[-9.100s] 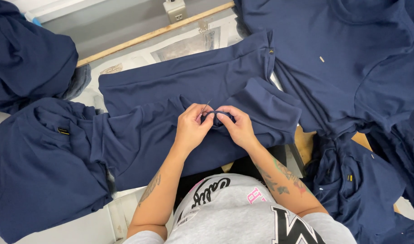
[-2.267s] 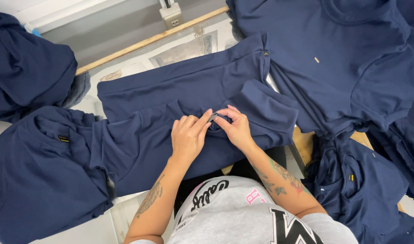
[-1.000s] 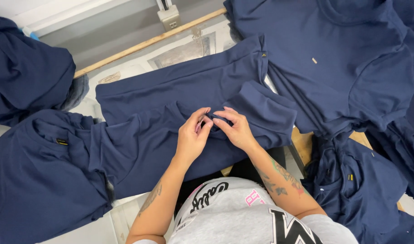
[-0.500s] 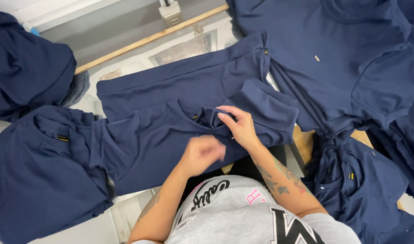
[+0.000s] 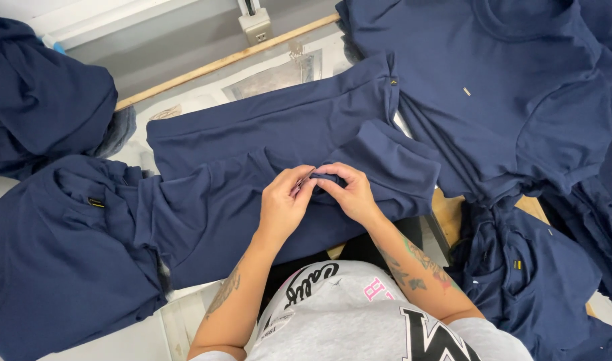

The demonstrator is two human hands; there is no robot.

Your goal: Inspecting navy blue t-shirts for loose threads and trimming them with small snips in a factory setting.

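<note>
A navy blue garment (image 5: 252, 154) lies spread across the table in front of me. My left hand (image 5: 282, 204) and my right hand (image 5: 349, 190) meet at its middle. Both pinch a small raised fold of the navy fabric (image 5: 317, 178) between thumb and fingers. A thin dark tool seems to sit in my left fingers, too small to tell. My forearms reach in from the bottom of the view.
More navy garments lie all around: a flat shirt (image 5: 493, 87) at the back right, a bundle (image 5: 45, 100) at the back left, a crumpled pile (image 5: 58, 254) at the left, another pile (image 5: 540, 281) at the right. A wooden strip (image 5: 219, 63) crosses the back of the table.
Half a second ago my left hand was drawn back toward my body; it has returned to the fold and pinches it beside my right hand.
</note>
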